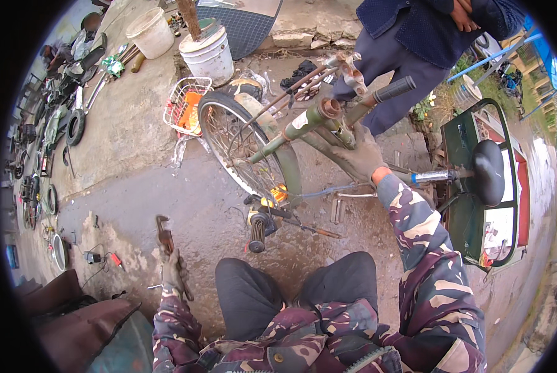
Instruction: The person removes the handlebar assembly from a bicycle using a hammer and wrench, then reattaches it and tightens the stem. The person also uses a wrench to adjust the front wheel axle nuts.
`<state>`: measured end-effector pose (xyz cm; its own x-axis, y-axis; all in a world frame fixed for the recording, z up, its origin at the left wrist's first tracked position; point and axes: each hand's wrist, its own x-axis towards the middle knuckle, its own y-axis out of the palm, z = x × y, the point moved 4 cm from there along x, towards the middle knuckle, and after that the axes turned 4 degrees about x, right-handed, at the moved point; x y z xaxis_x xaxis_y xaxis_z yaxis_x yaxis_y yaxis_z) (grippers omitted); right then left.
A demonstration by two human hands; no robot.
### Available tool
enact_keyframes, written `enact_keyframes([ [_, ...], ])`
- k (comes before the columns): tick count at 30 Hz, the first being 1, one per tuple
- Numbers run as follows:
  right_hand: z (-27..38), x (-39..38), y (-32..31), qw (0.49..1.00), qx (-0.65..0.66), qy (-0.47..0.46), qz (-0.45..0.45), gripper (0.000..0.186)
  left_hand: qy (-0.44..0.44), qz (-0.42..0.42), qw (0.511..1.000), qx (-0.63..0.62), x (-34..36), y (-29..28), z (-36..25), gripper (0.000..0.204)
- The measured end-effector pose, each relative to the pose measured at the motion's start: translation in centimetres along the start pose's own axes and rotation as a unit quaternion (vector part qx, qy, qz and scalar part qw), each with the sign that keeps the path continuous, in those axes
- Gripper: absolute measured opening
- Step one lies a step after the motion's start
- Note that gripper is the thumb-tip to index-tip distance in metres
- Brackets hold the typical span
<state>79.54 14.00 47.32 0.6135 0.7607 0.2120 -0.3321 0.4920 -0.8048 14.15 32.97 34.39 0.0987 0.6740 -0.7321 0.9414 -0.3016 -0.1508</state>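
Note:
My left hand (173, 271), gloved, is closed around a rusty adjustable wrench (165, 236) low on the left, its jaw pointing away from me. A thin metal piece (156, 286) shows beside that hand; whether the fingers hold it I cannot tell. Ahead of me stands an old green tricycle with its front wheel (207, 118) turned left. On its green frame tube (323, 144) lies my gloved right hand (363, 156), gripping just behind the open head tube (329, 108). A handlebar with a black grip (395, 90) juts out near it.
A yellow-and-black angle grinder (257, 231) lies on the wet ground before my knees. Another person (409, 37) stands beyond the tricycle. The black saddle (488, 173) and green cargo box (459, 217) are to the right. Buckets (207, 59), a wire basket (179, 102) and scattered parts lie left.

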Motion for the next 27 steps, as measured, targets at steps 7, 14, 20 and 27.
enact_keyframes([
  [7, 17.5, -12.3, -5.2, 0.938, 0.287, 0.069, 0.181, 0.07, 0.173, 0.212, 0.938, -0.211, -17.0, 17.4, -20.7, 0.052],
  [14, 27.0, -21.1, -6.4, 0.762, 0.497, 0.328, 0.254, 0.041, 0.201, 0.343, 0.917, -0.044, -28.7, 31.3, -22.2, 0.057],
  [20, 24.4, -22.1, -11.7, 0.825, 0.397, 0.358, 0.182, 0.043, 0.129, 0.453, 0.882, -0.006, -27.9, 32.2, -24.9, 0.06],
  [27, 24.4, -18.8, -8.9, 0.849, 0.357, 0.362, 0.142, 0.047, 0.082, 0.391, 0.916, -0.044, -17.6, 36.7, -29.6, 0.028],
])
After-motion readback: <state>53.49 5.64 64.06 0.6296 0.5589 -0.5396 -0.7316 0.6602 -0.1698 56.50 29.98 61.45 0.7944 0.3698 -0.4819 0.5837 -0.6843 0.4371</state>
